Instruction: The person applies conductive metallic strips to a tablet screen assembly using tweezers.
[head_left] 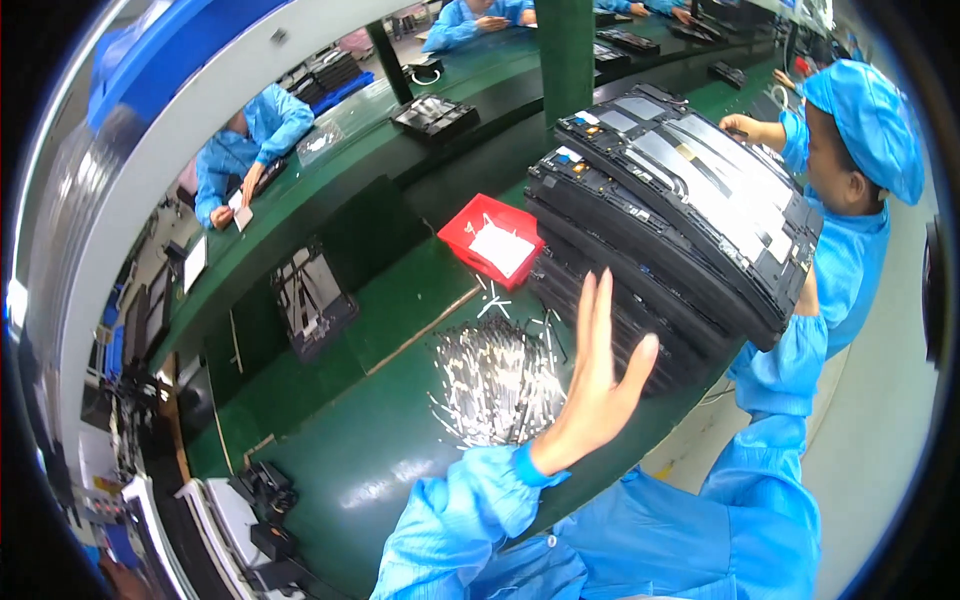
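Observation:
My left hand (592, 395) is raised with its fingers stretched out and its thumb apart, holding nothing. It is in front of a tall stack of black laptop bases (640, 290). The top laptop base (700, 180) lies skewed on the stack, with silver panels and dark cables showing. My right hand (808, 297) is at the right edge of this stack, mostly hidden behind it, so its fingers do not show. Left of my left hand, a heap of small thin silver-and-black strips (495, 385) lies on the green table (360, 430).
A red bin (480, 240) with white pieces stands beyond the strips. Another open device casing (312, 300) lies farther left. A co-worker (850, 180) in blue stands at the right, a hand near the stack's far edge. A green post (566, 70) rises behind.

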